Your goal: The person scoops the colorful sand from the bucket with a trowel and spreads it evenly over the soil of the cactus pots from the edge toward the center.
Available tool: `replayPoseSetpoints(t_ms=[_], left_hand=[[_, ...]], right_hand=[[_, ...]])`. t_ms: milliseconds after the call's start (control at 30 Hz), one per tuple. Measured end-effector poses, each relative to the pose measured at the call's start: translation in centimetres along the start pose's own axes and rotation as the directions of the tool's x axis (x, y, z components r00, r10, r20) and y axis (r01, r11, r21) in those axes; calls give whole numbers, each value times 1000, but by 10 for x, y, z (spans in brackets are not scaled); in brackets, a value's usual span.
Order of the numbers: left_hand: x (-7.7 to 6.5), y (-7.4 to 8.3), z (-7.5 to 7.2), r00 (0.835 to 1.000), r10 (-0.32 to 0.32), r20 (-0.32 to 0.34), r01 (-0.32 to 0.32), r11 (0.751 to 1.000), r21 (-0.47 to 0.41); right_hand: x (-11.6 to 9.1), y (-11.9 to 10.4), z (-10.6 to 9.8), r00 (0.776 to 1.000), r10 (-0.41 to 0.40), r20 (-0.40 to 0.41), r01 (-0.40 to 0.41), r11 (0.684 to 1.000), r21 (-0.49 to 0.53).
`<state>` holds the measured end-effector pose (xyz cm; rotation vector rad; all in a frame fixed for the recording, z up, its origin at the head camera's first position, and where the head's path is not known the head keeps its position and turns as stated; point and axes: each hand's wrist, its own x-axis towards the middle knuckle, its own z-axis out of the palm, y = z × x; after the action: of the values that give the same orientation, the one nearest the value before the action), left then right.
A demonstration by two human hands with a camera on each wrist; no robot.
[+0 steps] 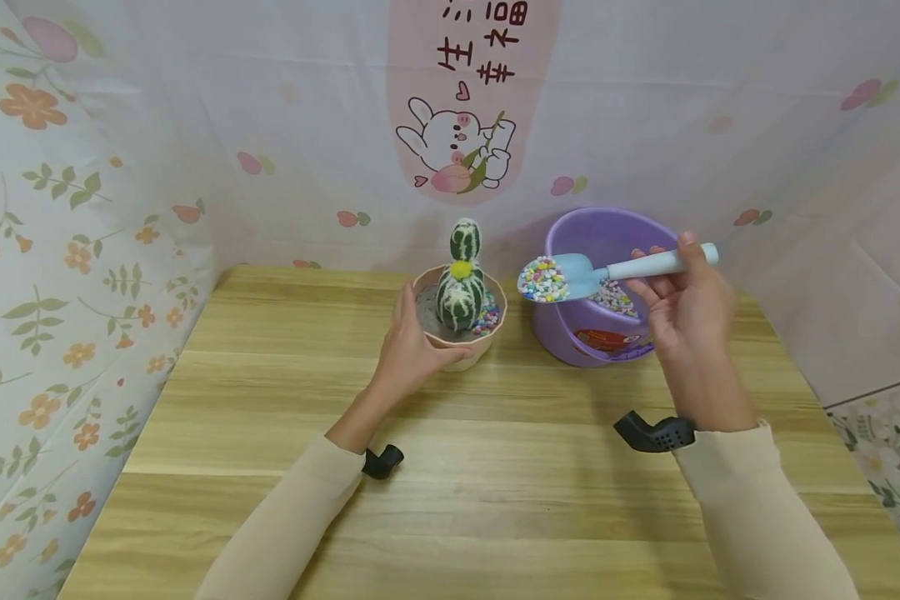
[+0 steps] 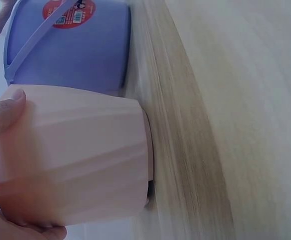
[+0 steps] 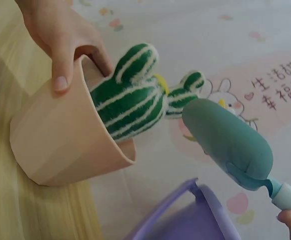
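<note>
Trowel (image 1: 617,270) is lying nearly level, long axis running side to side, scoop end pointing left at the pot (image 1: 482,347) and loaded with colored pebbles (image 1: 544,279). Right hand (image 1: 693,312) has thumb and fingers closed around the handle, though some fingertips are hard to make out behind it. So the scoop sits left of those fingers, above the purple bucket (image 1: 558,333). Left hand (image 1: 411,354) is spread wide around the pot, thumb in front, cactus (image 1: 461,307) standing upright inside.
</note>
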<state>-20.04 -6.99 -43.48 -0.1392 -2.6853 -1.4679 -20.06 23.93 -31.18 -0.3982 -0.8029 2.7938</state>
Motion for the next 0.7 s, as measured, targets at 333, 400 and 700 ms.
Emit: replayPoseSetpoints(t_ms=[333, 400, 700], left_hand=[[-11, 1, 1, 998, 15, -68, -15, 1000, 3], [-12, 2, 3, 997, 12, -82, -12, 1000, 8], [-19, 5, 6, 993, 10, -120, -9, 1000, 13]], right_hand=[[-8, 16, 3, 1000, -25, 11, 25, 1000, -13], [-10, 19, 3, 999, -34, 8, 34, 999, -16], [-19, 34, 1, 996, -94, -9, 93, 994, -53]])
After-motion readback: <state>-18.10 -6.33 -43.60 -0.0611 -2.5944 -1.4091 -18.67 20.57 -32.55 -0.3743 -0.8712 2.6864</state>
